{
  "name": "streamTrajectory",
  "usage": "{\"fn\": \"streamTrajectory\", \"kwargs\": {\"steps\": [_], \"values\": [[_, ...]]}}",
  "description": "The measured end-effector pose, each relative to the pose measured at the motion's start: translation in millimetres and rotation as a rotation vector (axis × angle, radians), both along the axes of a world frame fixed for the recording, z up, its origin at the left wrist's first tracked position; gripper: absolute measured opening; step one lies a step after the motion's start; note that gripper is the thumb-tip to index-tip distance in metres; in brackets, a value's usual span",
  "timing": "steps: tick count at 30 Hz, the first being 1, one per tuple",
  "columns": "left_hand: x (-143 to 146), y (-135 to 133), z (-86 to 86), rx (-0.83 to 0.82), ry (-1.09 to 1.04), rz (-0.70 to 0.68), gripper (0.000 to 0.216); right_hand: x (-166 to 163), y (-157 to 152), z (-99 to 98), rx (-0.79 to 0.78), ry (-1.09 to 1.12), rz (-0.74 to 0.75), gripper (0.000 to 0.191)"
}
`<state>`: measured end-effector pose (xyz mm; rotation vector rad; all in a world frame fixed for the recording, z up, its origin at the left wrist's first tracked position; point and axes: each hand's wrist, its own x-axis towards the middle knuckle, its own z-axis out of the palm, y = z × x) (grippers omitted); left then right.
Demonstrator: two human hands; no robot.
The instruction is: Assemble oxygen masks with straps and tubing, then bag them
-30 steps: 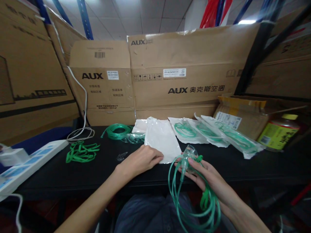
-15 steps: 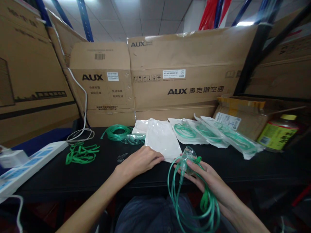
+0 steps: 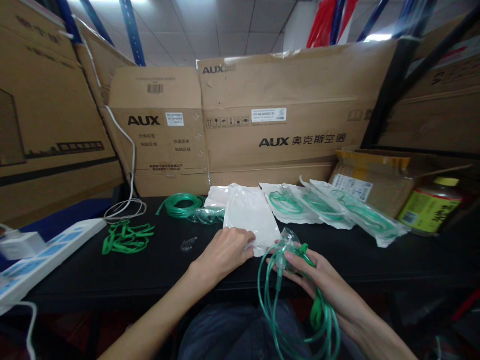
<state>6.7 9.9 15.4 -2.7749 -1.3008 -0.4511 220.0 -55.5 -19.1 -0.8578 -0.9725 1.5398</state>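
My right hand [image 3: 313,272] is closed around a clear oxygen mask [image 3: 288,240], whose coiled green tubing [image 3: 273,320] hangs below the table edge. A green strap [image 3: 317,312] dangles among the loops. My left hand [image 3: 229,250] has its fingers curled over the near left edge of a white paper-and-film pouch [image 3: 247,212]; the fingertips are partly hidden. A small clear plastic piece [image 3: 188,244] lies left of that hand. Behind it are a coil of green tubing [image 3: 183,205] and a stack of clear masks [image 3: 206,216].
Filled pouches [image 3: 292,202] lie fanned at the right, by an opened carton [image 3: 371,175] and a yellow-labelled bottle [image 3: 431,207]. Green elastic straps [image 3: 127,237] and a white power strip [image 3: 56,252] sit at the left. Large cardboard panels [image 3: 232,150] wall the back.
My left hand has moved slightly right over the pouch, its fingers more curled. The pouch's near edge has come a little toward me. My right hand keeps the mask almost in place.
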Motion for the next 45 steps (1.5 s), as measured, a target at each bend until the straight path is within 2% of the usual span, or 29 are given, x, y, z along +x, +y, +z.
{"fn": "streamTrajectory", "kwargs": {"steps": [8, 15, 20, 26, 34, 38, 41, 45], "values": [[1.0, 9.3, 0.4, 0.07, -0.035, -0.007, 0.025, -27.0, 11.3, 7.4, 0.072, 0.032, 0.101, 0.034], [2.9, 13.8, 10.6, 0.234, -0.252, -0.026, 0.023, -45.0, 23.1, -0.2, -0.008, 0.081, 0.033, 0.035], [3.9, 4.1, 1.4, 0.339, -0.313, -0.07, 0.028, -48.3, 28.6, 1.6, -0.042, 0.113, -0.018, 0.033], [-3.6, -5.3, -6.5, 0.225, -0.278, -0.243, 0.032, -59.6, 34.5, 0.2, 0.024, 0.179, -0.1, 0.028], [-10.1, -1.6, 0.5, 0.079, -0.302, -0.188, 0.032, -60.8, 20.8, 3.1, -0.026, 0.21, 0.018, 0.028], [-11.3, -5.5, -1.3, 0.097, -0.349, -0.257, 0.031, -62.9, 24.1, 7.1, 0.011, 0.195, -0.002, 0.032], [-12.6, -6.6, -2.7, 0.087, -0.383, -0.251, 0.029, -66.3, 27.1, 6.6, 0.033, 0.229, -0.018, 0.034], [-15.1, -4.0, -1.5, 0.015, -0.403, -0.188, 0.03, -68.2, 23.3, 3.4, -0.073, 0.376, -0.033, 0.023]]}}
